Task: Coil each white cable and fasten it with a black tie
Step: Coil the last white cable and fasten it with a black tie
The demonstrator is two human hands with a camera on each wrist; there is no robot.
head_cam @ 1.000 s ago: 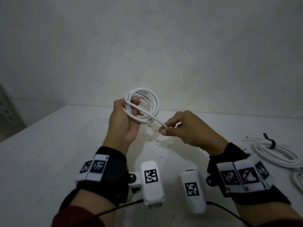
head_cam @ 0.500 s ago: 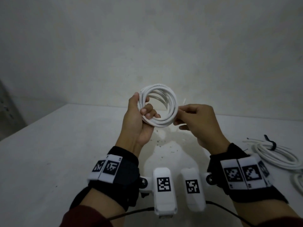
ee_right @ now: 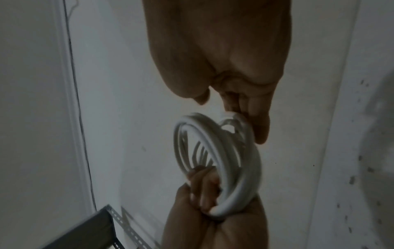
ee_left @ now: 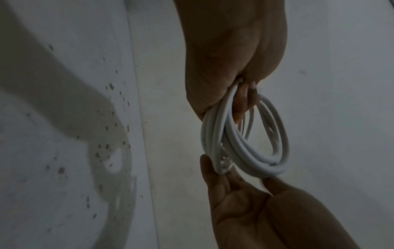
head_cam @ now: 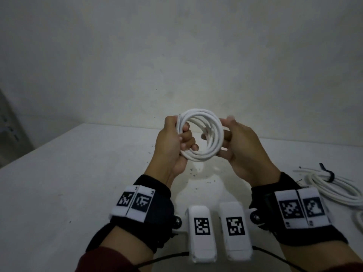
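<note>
Setting: pale wall behind, white bench (head_cam: pixel 59 193) below my hands, speckled with small dark spots under the coil.
Change: a second ago the loose tail ran out from the coil to my right fingertips; now it is wound in and no free end shows.
Coil (head_cam: pixel 202 138): several white loops, held in the air between both hands, above the bench and apart from it.
Left grip (head_cam: pixel 172 146): clenched on the coil's left side, fingers curled through the ring, thumb outside.
Right grip (head_cam: pixel 241 146): moved onto the coil's right side; fingers lie along the loops and the thumb closes over them, so it holds the coil lightly.
Meaning: I judge the winding of this cable done; it lacks its tie, and neither hand holds one.
Done cable (head_cam: pixel 334 185): on the bench, right of my right grip and well apart, already bound with a black tie (head_cam: pixel 328 174).
Risk: loops may spring open if my left grip loosens while I fetch a tie.
Containers: none in view.
</note>
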